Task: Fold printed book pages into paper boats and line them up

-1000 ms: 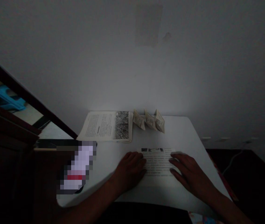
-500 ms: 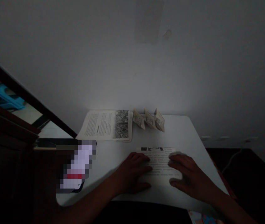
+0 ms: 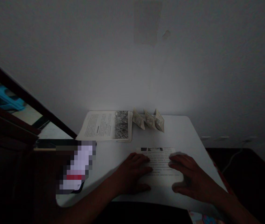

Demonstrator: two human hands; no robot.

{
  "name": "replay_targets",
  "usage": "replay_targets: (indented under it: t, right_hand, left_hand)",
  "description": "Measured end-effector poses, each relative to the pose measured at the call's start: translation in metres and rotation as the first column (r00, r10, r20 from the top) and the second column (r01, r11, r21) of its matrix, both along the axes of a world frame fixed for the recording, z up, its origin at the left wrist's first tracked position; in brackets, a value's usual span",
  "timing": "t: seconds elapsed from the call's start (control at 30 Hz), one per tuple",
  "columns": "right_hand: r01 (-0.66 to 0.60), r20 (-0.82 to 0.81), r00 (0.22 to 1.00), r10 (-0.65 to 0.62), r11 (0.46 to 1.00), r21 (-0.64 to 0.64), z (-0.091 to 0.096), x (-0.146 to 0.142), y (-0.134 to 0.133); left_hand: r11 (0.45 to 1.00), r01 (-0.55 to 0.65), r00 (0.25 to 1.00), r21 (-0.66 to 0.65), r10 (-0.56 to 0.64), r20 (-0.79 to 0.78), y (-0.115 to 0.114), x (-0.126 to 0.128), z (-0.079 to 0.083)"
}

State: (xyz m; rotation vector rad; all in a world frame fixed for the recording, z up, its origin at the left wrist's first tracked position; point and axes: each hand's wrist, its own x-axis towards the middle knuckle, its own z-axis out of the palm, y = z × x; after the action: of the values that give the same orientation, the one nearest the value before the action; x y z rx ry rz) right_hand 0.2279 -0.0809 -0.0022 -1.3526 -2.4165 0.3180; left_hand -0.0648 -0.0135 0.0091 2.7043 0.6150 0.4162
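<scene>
A printed sheet of paper point(image 3: 161, 165) lies flat on the white table point(image 3: 109, 158) in front of me. My left hand point(image 3: 136, 171) rests on its left side, fingers spread and pointing right. On the right edge of the sheet lies my right hand point(image 3: 188, 174), fingers apart, thumb held away from the rest. Neither hand grips anything. Behind the sheet, three folded paper boats point(image 3: 149, 120) stand in a row near the wall. Left of them is a stack of printed pages point(image 3: 99, 126) with a dark picture on the top page.
A phone point(image 3: 78, 165), blurred by pixels, lies at the table's left edge. The wall point(image 3: 113, 68) rises right behind the table. A dark-framed opening or mirror at the left shows a blue stool point(image 3: 5, 98). A pale cable point(image 3: 232, 158) hangs at the right.
My right hand has shifted very slightly, its thumb a little to the right. The left hand and the paper stay in place.
</scene>
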Motion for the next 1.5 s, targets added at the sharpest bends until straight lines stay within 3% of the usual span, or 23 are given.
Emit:
replay_targets:
  t: [0.7,0.93,1.07,1.17,1.27,1.33,1.43,1.5]
  right_hand:
    - [-0.012,-0.010,1.000,0.013,0.997,0.073,-0.004,-0.002,0.004]
    - [-0.022,-0.008,1.000,0.023,0.996,0.081,-0.006,-0.002,0.004]
    - [-0.051,-0.093,0.994,0.066,0.987,0.154,-0.001,-0.005,0.006]
    - [-0.007,-0.257,0.965,0.050,0.986,0.167,0.008,-0.011,0.009]
    - [0.204,-0.429,0.887,-0.171,0.978,0.031,0.023,-0.020,0.010]
    - [0.306,-0.454,0.825,-0.338,0.941,-0.145,0.035,-0.027,0.012]
    - [0.292,-0.469,0.754,-0.459,0.874,-0.388,0.048,-0.036,0.018]
    - [0.218,-0.528,0.701,-0.480,0.849,-0.482,0.050,-0.040,0.024]
  left_hand:
    - [0.993,-0.014,1.000,0.118,0.011,0.030,0.002,0.003,-0.004]
    - [0.981,-0.014,0.993,0.193,-0.010,0.120,0.011,0.010,-0.011]
    - [0.993,-0.066,0.965,0.100,0.039,0.258,0.013,0.013,-0.008]
    - [0.987,-0.072,0.927,-0.140,0.118,0.357,0.013,0.012,0.007]
    - [0.879,-0.106,0.891,-0.465,0.291,0.348,0.015,0.008,0.022]
    - [0.782,-0.015,0.832,-0.623,0.355,0.426,0.018,0.004,0.026]
    - [0.649,0.086,0.734,-0.755,0.471,0.489,0.023,-0.001,0.020]
    - [0.586,0.048,0.679,-0.809,0.575,0.457,0.024,-0.002,0.014]
